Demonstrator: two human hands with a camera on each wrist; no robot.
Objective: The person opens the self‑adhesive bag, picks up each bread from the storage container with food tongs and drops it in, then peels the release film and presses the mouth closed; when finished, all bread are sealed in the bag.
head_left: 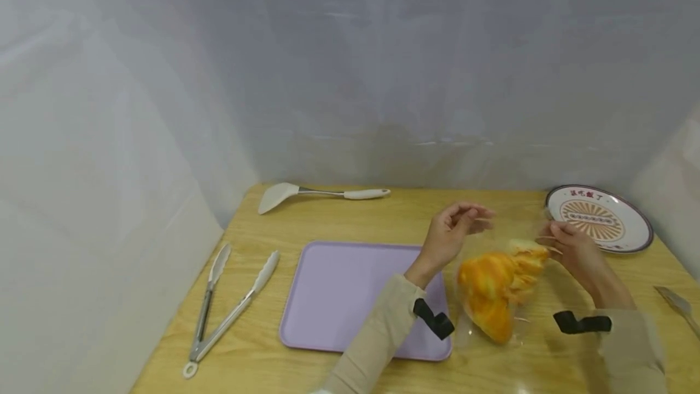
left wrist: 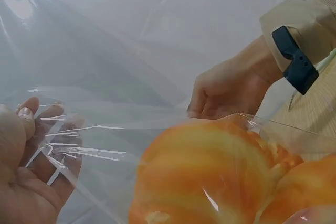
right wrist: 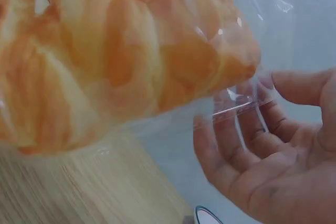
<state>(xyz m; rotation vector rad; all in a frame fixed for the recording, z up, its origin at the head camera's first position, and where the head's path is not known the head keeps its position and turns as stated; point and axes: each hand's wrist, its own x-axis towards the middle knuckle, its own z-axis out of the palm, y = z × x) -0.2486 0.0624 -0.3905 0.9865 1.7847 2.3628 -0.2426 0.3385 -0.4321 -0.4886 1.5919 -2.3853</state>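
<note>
Several golden-orange bread pieces sit inside a clear plastic bag, raised in front of me to the right of a lilac tray. My left hand pinches the bag's upper left part between thumb and fingers; creases run from that grip in the left wrist view. On the opposite side, my right hand pinches the bag's edge. The right wrist view shows its thumb and fingertips meeting on the film beside the bread. The bag's clear outline is hard to follow in the head view.
Metal tongs with white tips lie spread at the left. A white-headed spatula lies along the back edge. At the back right stands a patterned oval plate, and a metal utensil lies at the far right. White sheeting surrounds the table.
</note>
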